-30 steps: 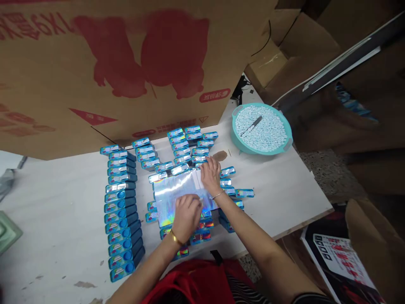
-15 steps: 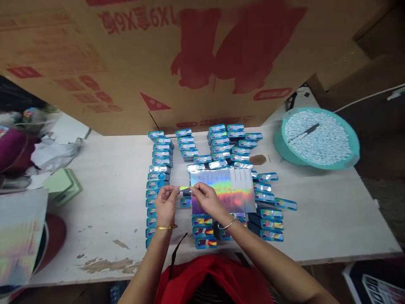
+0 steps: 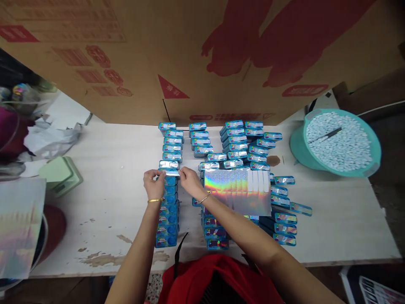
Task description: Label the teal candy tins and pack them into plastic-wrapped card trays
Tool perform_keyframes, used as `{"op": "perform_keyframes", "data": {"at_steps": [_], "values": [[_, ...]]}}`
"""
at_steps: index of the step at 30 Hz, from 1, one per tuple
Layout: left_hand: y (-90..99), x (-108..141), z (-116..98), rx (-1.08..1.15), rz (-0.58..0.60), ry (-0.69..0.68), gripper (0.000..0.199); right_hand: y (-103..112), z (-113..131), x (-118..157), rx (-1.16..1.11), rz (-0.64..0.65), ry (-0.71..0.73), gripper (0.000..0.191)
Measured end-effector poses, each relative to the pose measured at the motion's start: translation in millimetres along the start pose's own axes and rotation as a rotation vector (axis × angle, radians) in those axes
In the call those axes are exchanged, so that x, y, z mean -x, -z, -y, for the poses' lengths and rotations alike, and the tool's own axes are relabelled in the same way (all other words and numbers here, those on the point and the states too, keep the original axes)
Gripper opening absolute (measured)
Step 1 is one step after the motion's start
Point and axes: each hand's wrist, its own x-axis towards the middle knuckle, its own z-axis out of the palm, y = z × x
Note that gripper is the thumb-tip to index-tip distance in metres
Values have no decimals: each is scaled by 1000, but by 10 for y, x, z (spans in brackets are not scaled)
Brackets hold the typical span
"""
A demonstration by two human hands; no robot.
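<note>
A small shiny holographic sticker strip (image 3: pixel 172 173) is stretched level between my two hands. My left hand (image 3: pixel 153 184) pinches its left end, and my right hand (image 3: pixel 191 181) pinches its right end. Both hands are over the left column of small blue boxes (image 3: pixel 168 209), and the strip lies over the top of one of them. Whether it touches that box, I cannot tell. Boxes farther up the column carry silvery strips; the nearer ones show plain blue tops. Right of my right hand, a holographic sticker sheet (image 3: pixel 237 198) with white gaps rests on other boxes.
A turquoise basin (image 3: pixel 297 143) full of small white pieces, with a dark-handled tool on top, stands at right. A large cardboard carton (image 3: pixel 142 84) rises behind the boxes. At left are a pale green scale (image 3: pixel 68 175), crumpled white paper (image 3: pixel 50 141) and another holographic sheet (image 3: pixel 22 223).
My hands have moved left from beside the sticker sheet to over the left column, carrying the strip. The camera view has shifted, so the boxes and basin appear farther right.
</note>
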Motion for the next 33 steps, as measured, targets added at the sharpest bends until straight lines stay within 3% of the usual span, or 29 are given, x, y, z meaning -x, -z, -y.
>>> {"op": "perform_keyframes", "data": {"at_steps": [5,9,12,15,18,21,24,26,28,30,33], "values": [[-51,-7,9,-215,9,-13,11,-99,-89,-76,78,38,-20,20],[-86,26,25,-323,3,-35,15,-191,-170,-73,9,28,-32,20],[-94,4,79,-293,-25,40,44,-282,-201,22,-163,-67,-71,25],[-90,-89,181,-218,43,172,80,-406,-185,151,-295,-131,-83,36],[-66,-216,278,-145,154,278,93,-530,-133,211,-365,-67,-34,42],[-6,-308,262,-171,212,298,94,-526,-49,187,-359,69,-40,48],[32,-291,76,-335,122,119,89,-243,56,192,-272,157,1,43],[-26,-183,-133,-340,20,-108,74,112,92,260,-211,73,101,35],[-197,15,-398,-224,30,-344,50,546,36,366,-179,-108,187,33],[-484,289,-694,-120,198,-565,31,981,-159,473,-168,-308,180,33],[-1049,730,-1085,-189,513,-885,24,1448,-657,574,-175,-533,15,33]]}}
